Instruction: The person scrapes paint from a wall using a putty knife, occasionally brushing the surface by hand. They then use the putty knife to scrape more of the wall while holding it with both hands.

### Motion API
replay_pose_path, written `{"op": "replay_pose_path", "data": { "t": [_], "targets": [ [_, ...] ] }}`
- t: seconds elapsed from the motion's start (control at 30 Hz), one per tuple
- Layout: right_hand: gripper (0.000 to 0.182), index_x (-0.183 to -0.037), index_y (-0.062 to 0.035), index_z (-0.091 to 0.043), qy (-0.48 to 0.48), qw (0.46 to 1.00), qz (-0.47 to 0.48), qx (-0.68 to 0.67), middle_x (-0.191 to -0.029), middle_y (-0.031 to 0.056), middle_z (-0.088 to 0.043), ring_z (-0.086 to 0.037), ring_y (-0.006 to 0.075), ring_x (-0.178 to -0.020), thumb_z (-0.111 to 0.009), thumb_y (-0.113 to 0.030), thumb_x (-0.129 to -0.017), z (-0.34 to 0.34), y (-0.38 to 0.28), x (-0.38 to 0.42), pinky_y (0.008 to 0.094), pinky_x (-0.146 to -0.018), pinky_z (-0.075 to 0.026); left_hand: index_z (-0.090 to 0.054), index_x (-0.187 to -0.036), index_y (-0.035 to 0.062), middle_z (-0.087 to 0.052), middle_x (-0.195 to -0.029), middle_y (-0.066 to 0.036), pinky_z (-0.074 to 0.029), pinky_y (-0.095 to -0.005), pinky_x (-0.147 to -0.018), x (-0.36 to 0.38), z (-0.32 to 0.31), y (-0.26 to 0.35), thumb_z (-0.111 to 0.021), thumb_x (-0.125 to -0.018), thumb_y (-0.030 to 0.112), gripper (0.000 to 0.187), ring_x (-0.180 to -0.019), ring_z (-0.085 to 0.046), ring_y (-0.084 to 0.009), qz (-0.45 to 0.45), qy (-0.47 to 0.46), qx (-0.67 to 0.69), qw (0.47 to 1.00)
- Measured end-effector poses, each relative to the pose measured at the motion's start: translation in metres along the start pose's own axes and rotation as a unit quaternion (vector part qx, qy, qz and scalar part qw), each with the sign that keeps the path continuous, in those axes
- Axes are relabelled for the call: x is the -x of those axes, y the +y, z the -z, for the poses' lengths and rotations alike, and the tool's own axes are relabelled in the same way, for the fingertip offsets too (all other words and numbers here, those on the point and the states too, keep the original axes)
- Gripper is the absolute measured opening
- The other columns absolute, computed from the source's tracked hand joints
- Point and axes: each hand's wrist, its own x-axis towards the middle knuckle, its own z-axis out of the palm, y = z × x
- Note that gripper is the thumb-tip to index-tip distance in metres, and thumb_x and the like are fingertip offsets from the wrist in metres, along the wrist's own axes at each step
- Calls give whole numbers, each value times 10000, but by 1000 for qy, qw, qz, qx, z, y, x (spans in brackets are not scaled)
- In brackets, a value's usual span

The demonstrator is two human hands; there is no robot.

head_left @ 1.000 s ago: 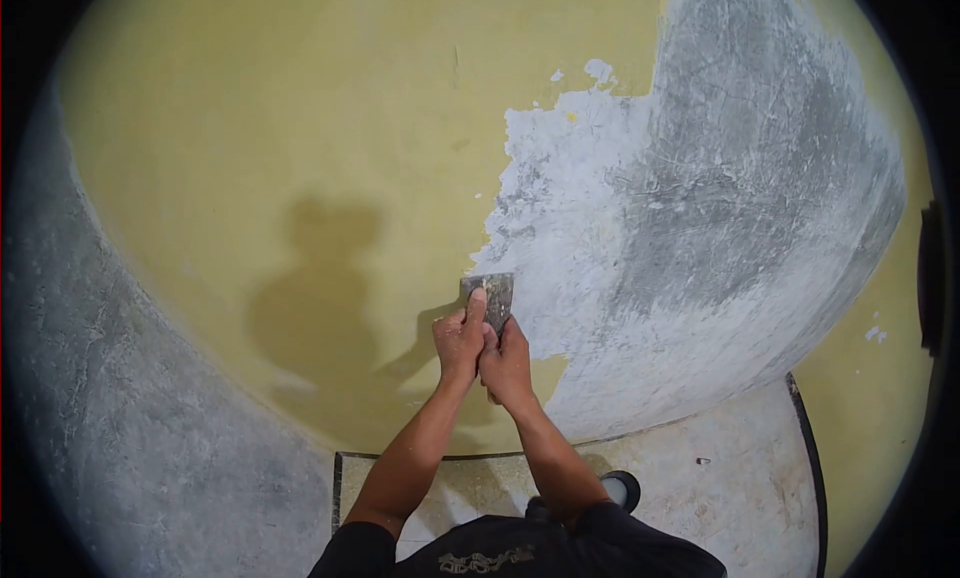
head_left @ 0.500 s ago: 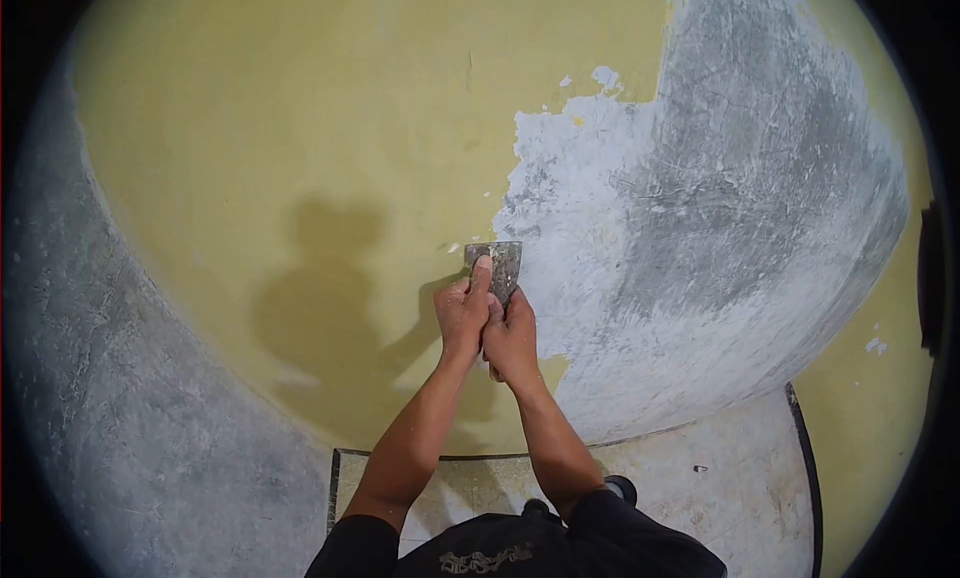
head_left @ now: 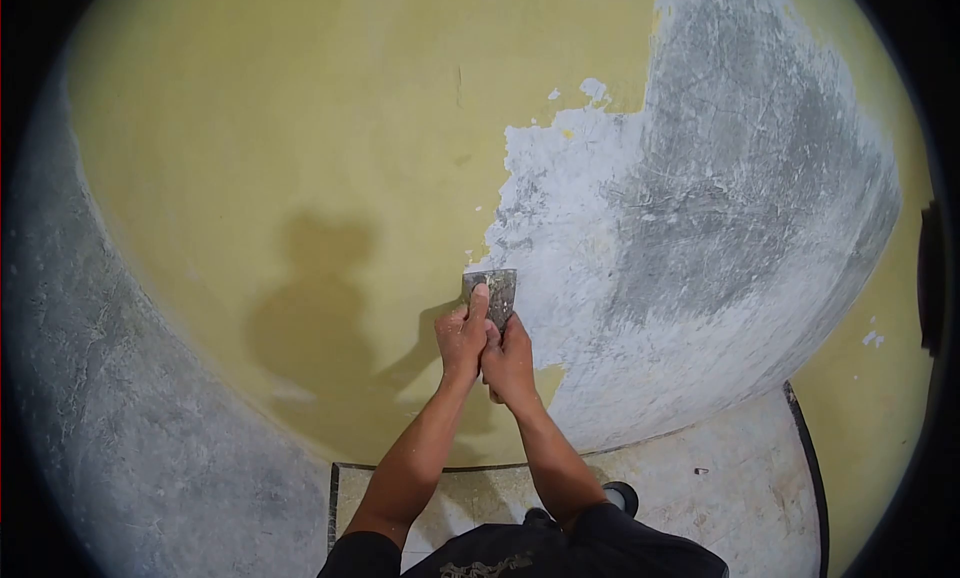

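A metal scraper (head_left: pixel 503 296) with a wide, stained blade lies against the wall at the edge between yellow paint (head_left: pixel 200 158) and a bared white and grey patch (head_left: pixel 570 218). My left hand (head_left: pixel 462 340) is closed on the scraper, its thumb pressed on the blade. Close beside it, my right hand (head_left: pixel 510 358) grips the scraper from the right. The handle is mostly hidden by both hands. A ragged paint edge runs up from the blade, with small white chips in the yellow near it.
Below the wall lies a pale floor (head_left: pixel 740 468) with a dark border strip (head_left: pixel 803 433). A grey, rough surface (head_left: pixel 130 398) fills the lower left. At the right edge is a dark object (head_left: pixel 931 278). My shadow falls on the yellow paint.
Both hands and the scraper are lower in the view and on the wall. Additional yellow paint is gone just above the blade, leaving white there. The view has shifted slightly.
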Motion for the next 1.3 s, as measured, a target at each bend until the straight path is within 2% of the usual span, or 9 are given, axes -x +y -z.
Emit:
{"op": "replay_pose_path", "data": {
  "t": [0.13, 0.27, 0.63, 0.77, 0.87, 0.93, 1.1, 1.17, 1.3],
  "targets": [
    [228, -976, 88, -520, -15, 999, 13, -30, -776, 294, -620, -619, 459, -744, -502, -132, -921, 1, -20, -19, 469, -670, -473, -585, -557, -22, -544, -480, -56, -410, -298, -466, -16, 0, 34, -577, -891, 538, 652, -445, -505, -123, 4, -37, -9, 999],
    [242, -974, 88, -518, -15, 999, 25, -22, -800, 302, -622, -619, 465, -763, -508, -148, -922, 2, -8, -14, 471, -672, -471, -558, -545, 17, -509, -484, -29, -382, -286, -459, -17, -1, 18, -648, -870, 479, 572, -453, -474, -110, 13, -17, 1, 1000],
    [229, -924, 82, -505, -10, 996, 34, 85, -752, 316, -609, -606, 489, -731, -524, -146, -917, 15, -13, 1, 492, -633, -466, -550, -554, 5, -524, -513, -21, -369, -272, -463, 10, -5, 27, -616, -893, 480, 587, -470, -465, -96, 73, -8, 41, 996],
    [240, -920, 85, -498, -17, 996, 13, 89, -750, 324, -604, -603, 495, -739, -529, -153, -915, 15, -14, -10, 496, -634, -462, -543, -548, 9, -530, -510, -30, -377, -277, -465, -1, -8, 13, -623, -888, 488, 593, -464, -464, -99, 18, -23, 49, 998],
    [248, -911, 84, -501, -27, 998, -4, 64, -757, 324, -607, -609, 491, -752, -537, -162, -910, 13, -19, -12, 493, -640, -467, -539, -540, 9, -528, -502, -34, -377, -284, -456, -10, -8, 15, -625, -888, 486, 597, -454, -463, -100, 70, -28, 67, 995],
    [201, -924, 60, -493, 4, 992, 66, 109, -664, 194, -597, -564, 237, -437, -510, -139, -939, 9, 1, -8, 379, -452, -451, -535, -534, 8, -529, -502, -35, -377, -285, -455, -4, -8, 11, -624, -888, 489, 604, -455, -464, -101, 79, -32, 87, 993],
    [182, -914, 48, -494, -20, 997, 35, 71, -645, 159, -585, -544, 196, -420, -506, -131, -940, 14, -9, -8, 346, -385, -415, -537, -531, 6, -532, -503, -38, -375, -281, -452, -1, -9, 7, -638, -883, 473, 594, -452, -469, -103, 72, -42, 168, 982],
    [211, -901, 75, -515, -5, 997, -6, 78, -724, 302, -608, -615, 474, -722, -546, -133, -894, 13, -19, -5, 480, -625, -467, -553, -547, 8, -532, -506, -33, -367, -274, -446, 0, -7, 14, -653, -885, 434, 553, -454, -469, -96, 86, -26, 97, 991],
    [198, -898, 73, -517, -11, 997, -7, 75, -713, 305, -603, -614, 471, -714, -541, -123, -892, 15, -20, -5, 478, -616, -465, -552, -548, 6, -523, -506, -26, -362, -272, -450, 4, -7, 19, -654, -886, 423, 547, -463, -466, -90, 50, -15, 88, 995]
  ]
}}
